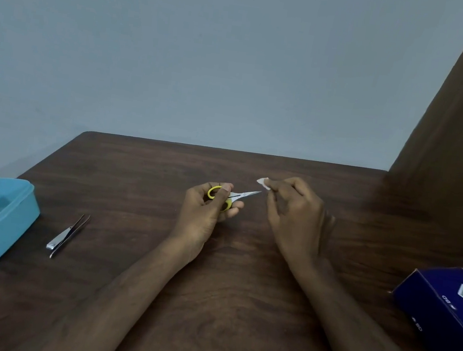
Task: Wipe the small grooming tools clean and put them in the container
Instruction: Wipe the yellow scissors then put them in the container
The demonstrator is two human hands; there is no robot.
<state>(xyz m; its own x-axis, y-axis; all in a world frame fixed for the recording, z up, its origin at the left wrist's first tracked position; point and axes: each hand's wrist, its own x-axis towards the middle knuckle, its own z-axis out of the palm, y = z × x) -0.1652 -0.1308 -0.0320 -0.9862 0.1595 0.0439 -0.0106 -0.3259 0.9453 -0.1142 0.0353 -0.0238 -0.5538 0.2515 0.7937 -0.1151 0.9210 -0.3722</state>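
Observation:
My left hand grips small scissors by their yellow handles, blades closed and pointing right. My right hand pinches a small white wipe just above and right of the blade tip, not touching it. A nail clipper and tweezers lie together on the table to the left. The open light-blue container stands at the left edge; I see nothing inside it.
The dark wooden table runs back to a pale wall. A dark blue box lies at the right edge. A brown curtain hangs at the right.

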